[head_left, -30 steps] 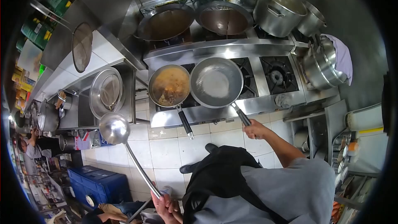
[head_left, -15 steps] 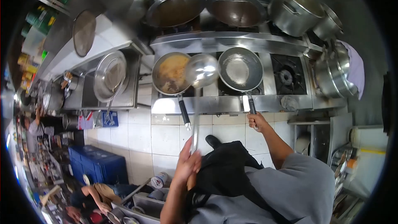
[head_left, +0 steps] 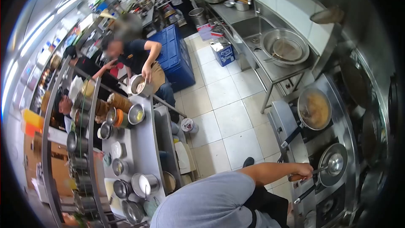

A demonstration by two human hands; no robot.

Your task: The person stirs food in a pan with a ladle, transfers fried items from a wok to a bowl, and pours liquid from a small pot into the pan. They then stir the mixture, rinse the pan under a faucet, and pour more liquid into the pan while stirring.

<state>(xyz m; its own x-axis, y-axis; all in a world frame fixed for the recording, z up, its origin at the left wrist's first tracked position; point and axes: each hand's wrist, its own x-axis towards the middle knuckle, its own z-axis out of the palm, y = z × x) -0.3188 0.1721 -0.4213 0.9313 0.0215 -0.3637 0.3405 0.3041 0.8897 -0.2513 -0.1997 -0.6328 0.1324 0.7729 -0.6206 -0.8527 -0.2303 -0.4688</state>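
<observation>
My left hand point(head_left: 303, 171) is closed around the wooden handle of a ladle point(head_left: 336, 164). The ladle's round steel bowl is over the dark pan point(head_left: 333, 178) on the stove. This pan's black handle point(head_left: 305, 194) points toward my body, with no hand on it. Behind it on the stove, a second pan point(head_left: 314, 109) holds orange-brown food in liquid. My right hand does not show; only a small patch of skin appears beside the dark apron.
A sink point(head_left: 254, 29) and a steel basin point(head_left: 285, 47) stand beyond the stove. Blue crates point(head_left: 171, 57) and a white bucket point(head_left: 189, 125) are on the tiled floor. A co-worker point(head_left: 137, 55) handles a pot at the steel counter point(head_left: 145, 137); other people are farther back.
The view has swung left, bringing the counter and co-workers into sight. The ladle has moved from between the pans to over the dark pan. My right hand has left the view.
</observation>
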